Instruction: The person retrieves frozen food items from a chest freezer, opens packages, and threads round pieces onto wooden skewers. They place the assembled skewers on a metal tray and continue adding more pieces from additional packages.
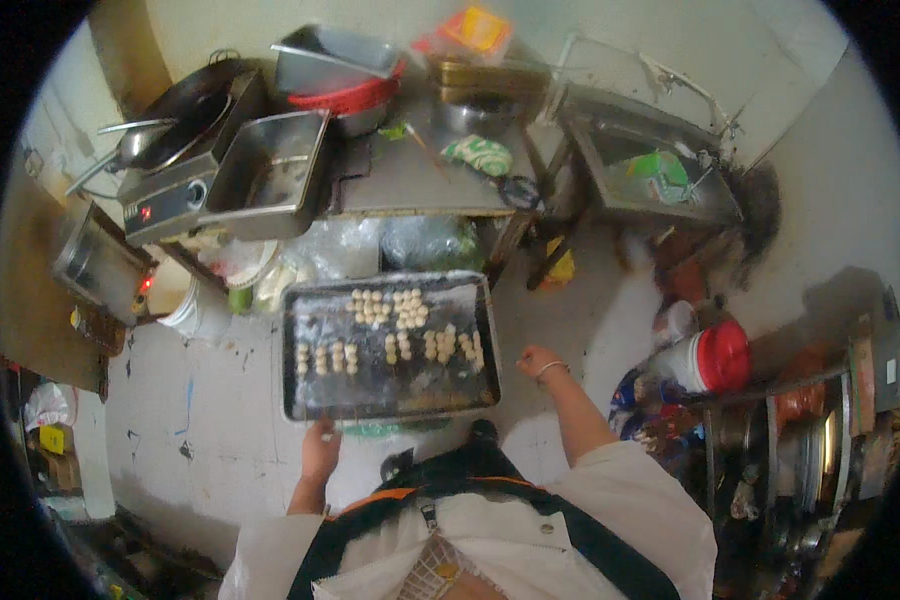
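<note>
Before me is a dark metal baking tray with a raised rim. Small pale balls, seemingly on thin skewers, lie on it in short rows. Two clusters are at the far side and several rows run across the middle. At the tray's near left edge is my left hand; whether it touches the rim is unclear. My right hand hangs just beyond the tray's right side, fingers curled, a bracelet at the wrist. Blur hides whether it holds anything small.
A metal worktable stands ahead, with a deep steel pan, an induction cooker and a wok. A steel sink is further right. Red-lidded bucket and shelving stand at right; a white bucket at left.
</note>
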`<move>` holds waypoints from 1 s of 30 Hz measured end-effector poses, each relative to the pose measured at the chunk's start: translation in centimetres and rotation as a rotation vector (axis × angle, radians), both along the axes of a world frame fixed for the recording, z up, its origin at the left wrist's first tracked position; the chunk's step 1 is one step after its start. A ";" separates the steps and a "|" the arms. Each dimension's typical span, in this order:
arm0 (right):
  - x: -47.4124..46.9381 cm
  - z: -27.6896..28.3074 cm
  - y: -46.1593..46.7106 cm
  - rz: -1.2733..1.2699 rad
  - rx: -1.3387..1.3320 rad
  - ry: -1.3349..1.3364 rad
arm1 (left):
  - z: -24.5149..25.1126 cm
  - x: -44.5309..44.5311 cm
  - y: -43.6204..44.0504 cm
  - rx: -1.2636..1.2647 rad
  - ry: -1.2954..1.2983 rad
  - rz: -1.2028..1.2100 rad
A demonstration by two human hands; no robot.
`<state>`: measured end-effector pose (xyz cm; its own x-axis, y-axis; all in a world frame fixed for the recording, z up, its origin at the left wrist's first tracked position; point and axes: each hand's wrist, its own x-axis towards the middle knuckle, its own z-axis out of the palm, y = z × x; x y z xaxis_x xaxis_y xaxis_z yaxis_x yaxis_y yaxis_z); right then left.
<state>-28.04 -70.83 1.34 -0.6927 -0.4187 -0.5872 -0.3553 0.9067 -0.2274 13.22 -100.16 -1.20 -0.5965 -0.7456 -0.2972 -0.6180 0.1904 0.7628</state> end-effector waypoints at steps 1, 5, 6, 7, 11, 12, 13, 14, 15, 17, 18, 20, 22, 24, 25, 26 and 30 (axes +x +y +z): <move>-1.6 0.5 0.0 0.022 -0.058 -0.002 | -0.5 -0.2 0.2 -0.009 0.012 0.027; -8.0 1.6 -0.9 0.195 -0.185 0.097 | -2.6 -2.3 2.8 0.039 0.004 0.124; -9.6 1.6 -0.9 0.222 -0.199 0.073 | -2.9 -3.2 3.8 0.027 -0.028 0.159; -11.6 1.5 -1.0 0.254 -0.233 0.059 | -3.3 -5.3 4.3 0.033 -0.059 0.198; -17.7 -1.2 3.7 0.210 -0.182 -0.114 | -2.4 -11.6 10.3 0.008 -0.029 0.201; -19.2 -1.8 5.8 0.166 -0.148 -0.119 | -1.7 -13.8 11.9 0.053 -0.048 0.155; -20.2 -2.3 8.5 0.172 -0.090 -0.048 | -0.8 -15.6 13.4 0.084 -0.001 0.088; -20.9 -2.8 11.5 0.185 -0.060 0.022 | 0.3 -16.8 15.0 0.057 -0.002 -0.027; -21.4 -3.2 14.3 0.198 -0.035 0.102 | 1.3 -18.0 16.1 0.045 0.037 -0.136; -21.2 -3.9 19.4 0.131 0.230 0.109 | 3.1 -19.7 17.3 0.153 0.063 -0.187; -20.7 -4.0 22.3 0.244 0.248 0.121 | 3.7 -20.3 17.6 0.214 0.140 -0.222; -19.1 -4.7 26.4 0.291 0.253 0.077 | 4.7 -21.1 17.5 0.025 0.007 -0.250; -17.3 -5.2 30.6 0.156 0.202 -0.048 | 5.1 -21.2 17.5 -0.041 -0.087 -0.233; -16.9 -5.7 33.6 0.224 0.268 -0.083 | 5.1 -20.6 17.9 -0.091 0.010 -0.242; -17.4 -5.8 34.8 0.298 0.271 -0.079 | 4.8 -20.1 18.5 -0.072 0.006 -0.204; -18.6 -5.6 35.6 0.237 0.294 -0.036 | 4.5 -19.4 19.4 -0.016 0.017 -0.130; -28.1 -2.2 34.6 -0.030 0.069 0.130 | 2.6 -17.1 20.9 0.125 -0.082 0.032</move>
